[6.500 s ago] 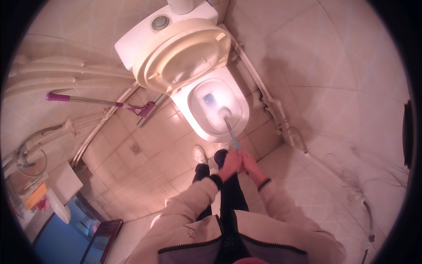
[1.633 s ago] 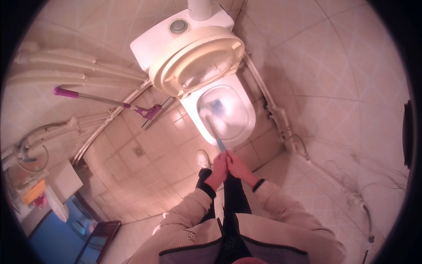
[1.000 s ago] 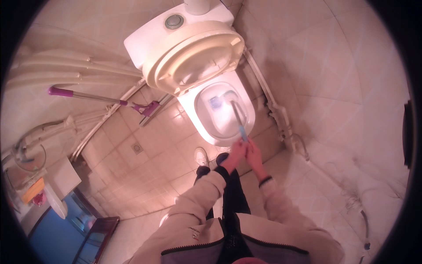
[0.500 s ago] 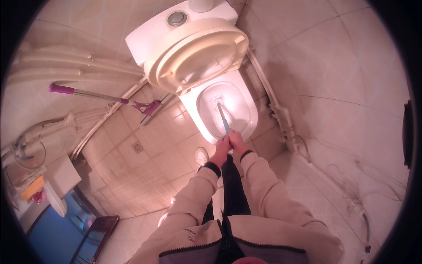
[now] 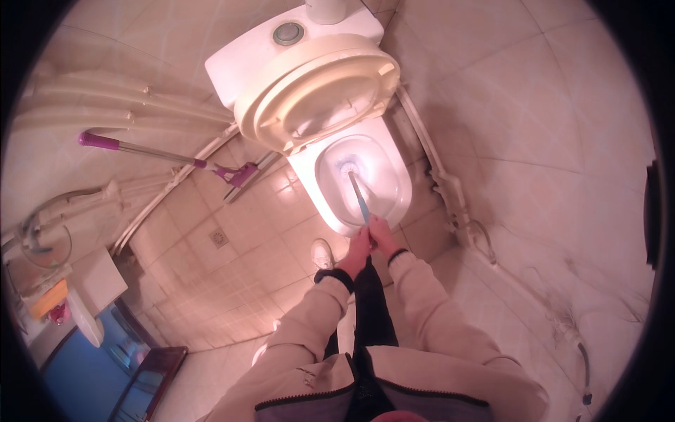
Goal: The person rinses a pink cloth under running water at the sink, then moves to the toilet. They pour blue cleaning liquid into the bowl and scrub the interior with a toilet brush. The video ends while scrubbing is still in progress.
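A toilet brush (image 5: 361,198) with a long, partly blue handle reaches into the white toilet bowl (image 5: 401,190). Its pale head rests deep in the bowl, near the back. Both of my hands are closed around the near end of the handle, just over the bowl's front rim. My left hand (image 5: 357,247) grips it on the left, and my right hand (image 5: 382,235) presses close beside it. The fingers partly hide the handle's end. Behind the bowl, the cream seat and lid (image 5: 320,91) stand raised against the tank.
The white tank (image 5: 242,60) has a round flush button (image 5: 288,33). A purple-and-silver squeegee mop (image 5: 158,153) leans at the left. Pipes (image 5: 439,169) run along the wall right of the toilet. A floor drain (image 5: 219,238) sits in the tiles, and my shoe (image 5: 322,253) stands left of the bowl.
Both hands have drawn slightly back toward me with the brush. Its head has shifted a little nearer within the bowl. The surroundings look the same.
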The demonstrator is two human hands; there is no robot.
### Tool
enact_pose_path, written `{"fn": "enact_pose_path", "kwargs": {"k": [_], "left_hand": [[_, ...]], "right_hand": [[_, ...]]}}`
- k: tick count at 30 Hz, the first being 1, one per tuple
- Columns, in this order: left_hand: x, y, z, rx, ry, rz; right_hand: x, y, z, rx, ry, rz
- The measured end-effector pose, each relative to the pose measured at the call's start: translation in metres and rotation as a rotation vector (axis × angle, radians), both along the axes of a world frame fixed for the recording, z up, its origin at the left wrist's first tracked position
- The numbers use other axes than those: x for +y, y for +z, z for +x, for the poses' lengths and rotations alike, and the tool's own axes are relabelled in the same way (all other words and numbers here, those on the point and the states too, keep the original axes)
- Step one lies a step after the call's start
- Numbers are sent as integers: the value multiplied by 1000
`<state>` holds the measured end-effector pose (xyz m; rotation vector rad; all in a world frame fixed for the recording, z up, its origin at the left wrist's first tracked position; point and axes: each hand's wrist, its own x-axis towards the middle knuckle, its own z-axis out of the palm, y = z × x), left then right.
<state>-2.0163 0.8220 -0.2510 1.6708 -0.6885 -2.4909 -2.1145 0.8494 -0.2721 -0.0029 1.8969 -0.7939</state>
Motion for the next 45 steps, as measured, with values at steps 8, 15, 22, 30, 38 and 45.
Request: {"fn": "enact_pose_path", "kwargs": {"k": [8,15,22,30,38,45], "left_hand": [[-39,38,-30,-43,-169,-126],[-27,78,16,12,214,-70],[-18,78,4,-105,-56,-585],[-26,55,-70,-24,-405,-441],[-19,75,16,-76,129,-171],[42,54,17,96,-23,293]], "right_hand": [[-2,100,20,-149,-404,-146],[-4,142,39,152,355,-157],[-14,133,7,121,427,-191],[5,150,-35,-169,-429,-82],[4,131,28,60,353,-160],[76,64,-6,343,646,41]]}}
